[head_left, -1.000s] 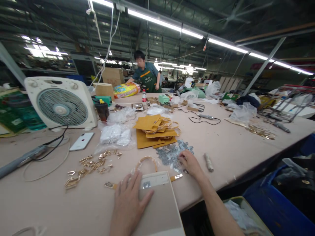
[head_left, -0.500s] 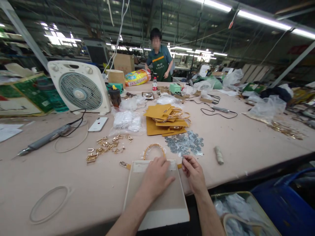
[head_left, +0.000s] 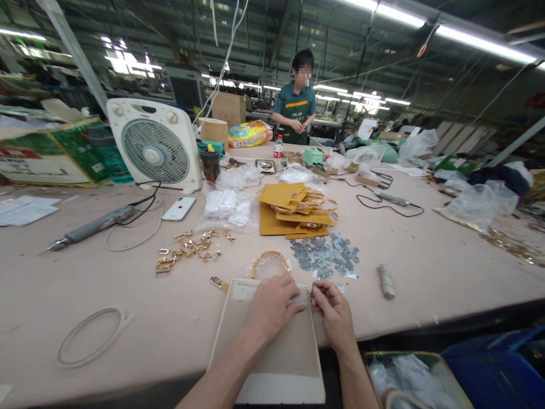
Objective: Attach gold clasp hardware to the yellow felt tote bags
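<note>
My left hand (head_left: 272,307) lies palm down on a white-edged flat board (head_left: 268,363) at the table's near edge, fingers pressed on its top right part. My right hand (head_left: 334,312) is beside it at the board's right corner, fingers pinched on a small piece I cannot make out. A yellow strap with a wrapped ring handle (head_left: 269,260) pokes out from under the board's far side. Just beyond lies a pile of small grey metal plates (head_left: 326,255), and to the left several gold metal fittings (head_left: 189,250).
A stack of yellow leather pieces (head_left: 293,213), bagged white parts (head_left: 227,207), a white phone (head_left: 179,208), a box fan (head_left: 155,145) and a corded grey tool (head_left: 91,226) lie farther back. A person in a green apron (head_left: 294,113) stands at the far side. Blue bins (head_left: 489,369) sit below right.
My right hand came back from the grey plates to the board's right corner with fingers pinched. My left hand slid up and right on the board. The view shifted left.
</note>
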`<state>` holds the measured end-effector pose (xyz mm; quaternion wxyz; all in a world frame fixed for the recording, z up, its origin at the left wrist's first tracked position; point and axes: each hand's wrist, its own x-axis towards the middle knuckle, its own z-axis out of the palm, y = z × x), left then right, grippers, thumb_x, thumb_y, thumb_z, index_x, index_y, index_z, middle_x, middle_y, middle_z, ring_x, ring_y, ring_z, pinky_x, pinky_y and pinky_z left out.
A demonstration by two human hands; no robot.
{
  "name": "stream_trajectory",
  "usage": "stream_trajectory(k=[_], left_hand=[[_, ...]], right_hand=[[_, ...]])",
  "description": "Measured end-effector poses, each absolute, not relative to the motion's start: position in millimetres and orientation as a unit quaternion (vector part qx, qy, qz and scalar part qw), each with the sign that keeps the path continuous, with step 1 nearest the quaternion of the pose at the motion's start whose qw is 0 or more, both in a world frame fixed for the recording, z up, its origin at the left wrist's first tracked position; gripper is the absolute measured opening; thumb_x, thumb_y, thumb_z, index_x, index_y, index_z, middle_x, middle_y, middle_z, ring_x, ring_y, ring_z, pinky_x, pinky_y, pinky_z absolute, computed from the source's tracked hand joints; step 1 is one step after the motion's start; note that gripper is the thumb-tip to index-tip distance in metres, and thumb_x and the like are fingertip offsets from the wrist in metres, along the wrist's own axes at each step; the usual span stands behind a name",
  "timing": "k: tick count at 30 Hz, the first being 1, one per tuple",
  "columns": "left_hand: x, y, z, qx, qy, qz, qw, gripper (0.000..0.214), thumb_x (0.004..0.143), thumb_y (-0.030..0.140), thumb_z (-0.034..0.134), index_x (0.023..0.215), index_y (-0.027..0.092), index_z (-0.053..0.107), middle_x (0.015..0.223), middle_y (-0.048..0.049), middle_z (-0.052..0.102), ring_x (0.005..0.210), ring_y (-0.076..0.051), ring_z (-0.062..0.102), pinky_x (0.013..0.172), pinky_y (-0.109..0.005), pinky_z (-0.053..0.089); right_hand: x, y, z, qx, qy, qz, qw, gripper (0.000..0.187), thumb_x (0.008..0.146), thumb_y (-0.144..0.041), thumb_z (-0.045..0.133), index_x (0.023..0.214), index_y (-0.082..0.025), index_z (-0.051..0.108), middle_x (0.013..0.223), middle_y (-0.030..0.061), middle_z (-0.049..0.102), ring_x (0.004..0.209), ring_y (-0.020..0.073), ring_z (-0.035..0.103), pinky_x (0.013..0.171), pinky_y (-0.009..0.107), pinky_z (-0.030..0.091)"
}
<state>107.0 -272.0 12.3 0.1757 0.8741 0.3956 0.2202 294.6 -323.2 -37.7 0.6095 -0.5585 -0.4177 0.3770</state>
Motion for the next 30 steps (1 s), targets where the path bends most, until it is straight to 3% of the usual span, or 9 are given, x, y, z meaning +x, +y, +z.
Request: stream_trajectory(k=[11, 15, 19, 25, 30], left_hand=[[110.2, -276.4, 8.9, 0.888, 0.388, 0.213, 0.124, 0.013, 0.099, 0.035, 0.067, 0.093, 0.024, 0.068, 0.102, -0.0013, 0.069, 0.099, -0.023, 0.063, 0.082, -0.039, 0.041], [109.6, -277.1, 7.0, 0.88, 0.391, 0.232, 0.137, 0.014, 0.095, 0.038, 0.071, 0.103, 0.026, 0.069, 0.108, -0.0017, 0.068, 0.102, -0.024, 0.063, 0.085, -0.04, 0.044], [108.0, -277.2, 4.4, 0.866, 0.397, 0.257, 0.159, 0.041, 0.085, 0.048, 0.082, 0.116, 0.026, 0.067, 0.116, -0.0037, 0.066, 0.106, -0.026, 0.062, 0.089, -0.041, 0.048], [107.4, -275.5, 0.6, 0.859, 0.398, 0.267, 0.183, 0.038, 0.088, 0.055, 0.075, 0.112, 0.026, 0.071, 0.113, -0.0051, 0.066, 0.104, -0.026, 0.064, 0.089, -0.041, 0.049], [107.5, -275.2, -1.9, 0.853, 0.394, 0.284, 0.19, 0.036, 0.086, 0.05, 0.079, 0.112, 0.026, 0.072, 0.112, -0.0055, 0.067, 0.105, -0.026, 0.064, 0.092, -0.041, 0.051]], right_hand=[[288.8, -323.6, -38.2, -0.553, -0.447, 0.392, 0.583, 0.033, 0.089, -0.05, 0.077, 0.104, -0.021, 0.071, 0.083, 0.0011, 0.067, 0.069, 0.0144, 0.06, 0.067, 0.027, 0.05], [289.7, -323.6, -34.9, -0.555, -0.441, 0.387, 0.589, 0.033, 0.089, -0.05, 0.077, 0.103, -0.021, 0.073, 0.079, 0.0013, 0.068, 0.068, 0.0146, 0.06, 0.066, 0.027, 0.051], [293.6, -324.9, -33.2, -0.547, -0.444, 0.402, 0.584, 0.033, 0.086, -0.05, 0.079, 0.099, -0.02, 0.076, 0.074, 0.0011, 0.069, 0.063, 0.0144, 0.059, 0.062, 0.026, 0.05], [287.1, -325.1, -28.7, -0.562, -0.5, 0.397, 0.525, 0.027, 0.086, -0.048, 0.078, 0.095, -0.023, 0.08, 0.092, 0.0061, 0.078, 0.081, 0.0237, 0.072, 0.076, 0.034, 0.058], [280.0, -322.3, -25.4, -0.578, -0.505, 0.383, 0.513, 0.025, 0.089, -0.047, 0.075, 0.097, -0.024, 0.079, 0.091, 0.006, 0.078, 0.08, 0.0246, 0.072, 0.075, 0.035, 0.057]])
